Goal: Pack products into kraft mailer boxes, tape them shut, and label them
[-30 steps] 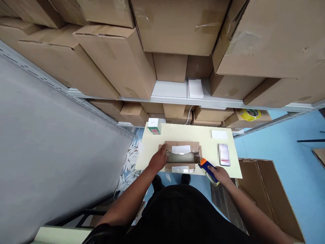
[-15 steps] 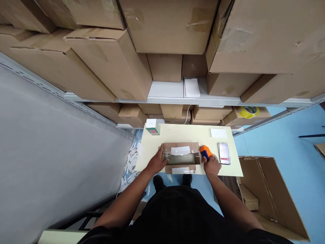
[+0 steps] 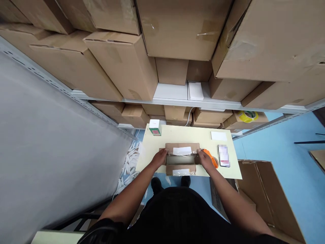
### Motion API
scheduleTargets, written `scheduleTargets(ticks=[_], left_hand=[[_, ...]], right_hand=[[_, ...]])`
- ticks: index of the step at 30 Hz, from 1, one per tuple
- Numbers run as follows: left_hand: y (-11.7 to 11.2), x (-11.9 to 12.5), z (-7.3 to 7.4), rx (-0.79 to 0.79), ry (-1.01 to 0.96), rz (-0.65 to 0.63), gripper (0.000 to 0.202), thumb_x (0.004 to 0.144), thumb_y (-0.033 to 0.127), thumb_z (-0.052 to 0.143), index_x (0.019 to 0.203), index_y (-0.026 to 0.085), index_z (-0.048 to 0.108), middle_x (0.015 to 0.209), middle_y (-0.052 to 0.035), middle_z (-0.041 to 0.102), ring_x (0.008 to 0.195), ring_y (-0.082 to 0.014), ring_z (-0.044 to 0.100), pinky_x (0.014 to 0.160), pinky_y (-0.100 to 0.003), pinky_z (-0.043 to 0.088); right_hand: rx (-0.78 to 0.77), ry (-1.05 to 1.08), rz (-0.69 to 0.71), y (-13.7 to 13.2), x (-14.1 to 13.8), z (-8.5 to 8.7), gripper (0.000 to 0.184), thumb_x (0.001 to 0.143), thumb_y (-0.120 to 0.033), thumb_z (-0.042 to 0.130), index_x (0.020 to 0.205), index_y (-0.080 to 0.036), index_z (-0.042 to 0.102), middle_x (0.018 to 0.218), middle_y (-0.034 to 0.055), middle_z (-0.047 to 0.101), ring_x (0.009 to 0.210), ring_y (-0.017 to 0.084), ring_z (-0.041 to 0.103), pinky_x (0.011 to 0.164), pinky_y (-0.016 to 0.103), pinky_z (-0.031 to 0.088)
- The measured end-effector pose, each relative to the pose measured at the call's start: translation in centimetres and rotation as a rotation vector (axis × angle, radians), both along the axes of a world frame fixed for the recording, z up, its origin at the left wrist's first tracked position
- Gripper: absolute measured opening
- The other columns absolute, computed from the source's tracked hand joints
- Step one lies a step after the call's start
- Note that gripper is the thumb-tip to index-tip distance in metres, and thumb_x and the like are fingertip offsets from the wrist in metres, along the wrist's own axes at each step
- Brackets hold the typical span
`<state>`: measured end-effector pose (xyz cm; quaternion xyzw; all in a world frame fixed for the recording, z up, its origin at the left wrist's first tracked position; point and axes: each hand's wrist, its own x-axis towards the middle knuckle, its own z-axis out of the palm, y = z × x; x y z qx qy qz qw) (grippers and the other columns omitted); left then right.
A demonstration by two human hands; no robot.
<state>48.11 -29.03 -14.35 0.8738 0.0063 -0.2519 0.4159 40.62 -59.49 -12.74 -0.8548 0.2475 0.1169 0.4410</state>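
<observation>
Brown cardboard box (image 3: 181, 166) lies open on the tabletop (image 3: 177, 135), its long axis running crosswise from left hand (image 3: 159, 158) to right hand (image 3: 205, 160), neither nearer; each hand's fingers close on its own end. Just beyond the right hand's outer side rests an orange tape dispenser (image 3: 211, 156); farther, at far left, a small carton (image 3: 155, 127).

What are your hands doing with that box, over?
Left hand on left end of open cardboard box. Right hand on right end. Orange tape dispenser close beside right hand.
</observation>
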Motion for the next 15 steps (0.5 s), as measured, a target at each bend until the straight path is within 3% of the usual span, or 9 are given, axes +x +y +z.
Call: scheduleTargets(ticks=[4, 10, 12, 15], left_hand=[[0.0, -0.9, 1.6, -0.107, -0.056, 0.135, 0.048, 0.101, 0.051, 0.038, 0.121, 0.02, 0.069, 0.125, -0.012, 0.072, 0.119, -0.0308, 0.065, 0.102, -0.042, 0.047], [1.5, -4.0, 4.9, -0.353, -0.185, 0.19, 0.04, 0.093, 0.034, 0.05, 0.129, 0.023, 0.063, 0.13, -0.0072, 0.07, 0.123, -0.0277, 0.061, 0.107, -0.041, 0.044], [1.7, -4.6, 5.0, -0.457, -0.212, 0.18, 0.047, 0.088, 0.028, 0.052, 0.135, 0.022, 0.058, 0.135, -0.0069, 0.066, 0.128, -0.0261, 0.057, 0.111, -0.04, 0.041], [1.8, -4.7, 3.6, -0.598, -0.176, 0.172, 0.06, 0.077, 0.02, 0.053, 0.137, 0.021, 0.053, 0.138, -0.0075, 0.063, 0.128, -0.0251, 0.056, 0.111, -0.039, 0.042]], right_hand=[[-0.015, -0.063, -0.008, 1.6, 0.8, 1.5, 0.049, 0.096, -0.063, 0.041, 0.076, -0.024, 0.062, 0.08, 0.0046, 0.068, 0.082, 0.025, 0.062, 0.078, 0.034, 0.044], [0.014, -0.325, -0.073, 2.0, -2.3, 4.0, 0.05, 0.1, -0.063, 0.036, 0.079, -0.023, 0.058, 0.077, 0.003, 0.063, 0.079, 0.023, 0.057, 0.075, 0.033, 0.044], [0.041, -0.422, -0.045, 1.7, -3.2, 3.9, 0.048, 0.1, -0.062, 0.036, 0.089, -0.022, 0.062, 0.083, 0.0039, 0.064, 0.082, 0.022, 0.057, 0.078, 0.033, 0.045], [0.15, -0.441, -0.047, 1.3, -4.2, 1.8, 0.052, 0.099, -0.064, 0.037, 0.1, -0.021, 0.065, 0.092, 0.0057, 0.066, 0.089, 0.024, 0.058, 0.082, 0.034, 0.047]])
